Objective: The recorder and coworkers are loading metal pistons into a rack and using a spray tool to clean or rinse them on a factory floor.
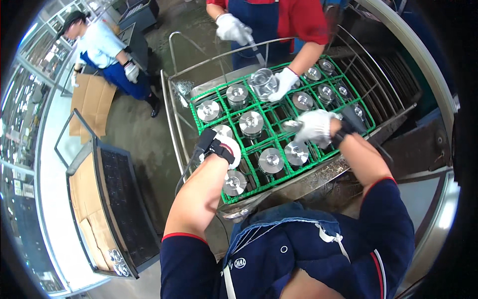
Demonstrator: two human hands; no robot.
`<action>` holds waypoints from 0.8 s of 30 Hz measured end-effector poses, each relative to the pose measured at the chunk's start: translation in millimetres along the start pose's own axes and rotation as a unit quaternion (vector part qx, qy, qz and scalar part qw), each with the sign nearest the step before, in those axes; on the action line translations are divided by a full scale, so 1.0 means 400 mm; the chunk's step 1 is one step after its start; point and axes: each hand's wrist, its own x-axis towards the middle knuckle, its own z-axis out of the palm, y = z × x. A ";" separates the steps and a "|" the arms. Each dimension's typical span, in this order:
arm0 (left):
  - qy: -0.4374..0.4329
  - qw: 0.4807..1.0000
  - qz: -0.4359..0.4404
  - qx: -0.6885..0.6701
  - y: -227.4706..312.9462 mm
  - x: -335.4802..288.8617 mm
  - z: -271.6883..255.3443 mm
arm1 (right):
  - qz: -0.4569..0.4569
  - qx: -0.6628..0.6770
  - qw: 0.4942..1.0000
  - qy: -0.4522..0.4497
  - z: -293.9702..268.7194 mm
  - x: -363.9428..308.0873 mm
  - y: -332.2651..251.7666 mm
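Observation:
Several round, silvery metal pistons (251,123) stand in the cells of a green wire rack (264,149). My left hand (231,149), in a white glove with a black strap at the wrist, is at the rack's left side, beside a piston (222,131). Its fingers are hidden behind the wrist and glove. Over the right part of the rack, my gloved right hand (316,127) is closed, with a shiny metal piece (292,125) at its fingertips whose kind I cannot make out. Below that hand sits another piston (297,152).
Across the rack, a co-worker's gloved hand (285,84) steadies a piston (264,82); the other (233,30) grips a thin tool (257,52). Metal rails (172,124) surround the rack. At left stand a cardboard-lined cart (85,194) and another person (107,55).

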 end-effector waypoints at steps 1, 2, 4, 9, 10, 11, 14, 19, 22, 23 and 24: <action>0.001 1.000 0.023 0.020 0.012 0.010 0.025 | 0.034 0.066 0.997 -0.035 0.007 -0.053 0.033; 0.004 0.998 0.046 0.042 0.026 0.031 0.059 | 0.029 0.162 0.985 -0.040 0.026 -0.102 0.078; 0.020 0.997 0.063 0.049 0.068 0.095 0.161 | 0.038 0.070 0.980 0.180 0.107 -0.166 0.186; -0.026 0.997 0.075 -0.020 0.143 0.087 0.330 | 0.057 0.634 0.755 0.159 0.291 -0.394 0.201; -0.026 0.993 0.036 -0.112 0.140 0.079 0.329 | 0.026 0.746 0.644 0.166 0.385 -0.425 0.213; -0.043 0.991 0.038 -0.124 0.136 0.055 0.289 | 0.016 0.711 0.695 0.106 0.448 -0.438 0.240; -0.134 0.967 -0.011 -0.216 0.129 0.073 0.269 | 0.044 0.694 0.697 0.176 0.660 -0.418 0.254; -0.107 0.975 -0.096 -0.170 0.176 0.057 0.234 | 0.150 0.654 0.732 0.118 0.596 -0.484 0.168; -0.139 0.968 -0.132 -0.165 0.186 0.073 0.213 | 0.176 0.629 0.749 0.108 0.602 -0.473 0.162; -0.118 0.976 -0.117 -0.140 0.192 0.073 0.214 | 0.139 0.634 0.751 0.120 0.613 -0.471 0.162; -0.097 0.983 -0.106 -0.113 0.190 0.069 0.218 | 0.098 0.639 0.751 0.131 0.614 -0.467 0.155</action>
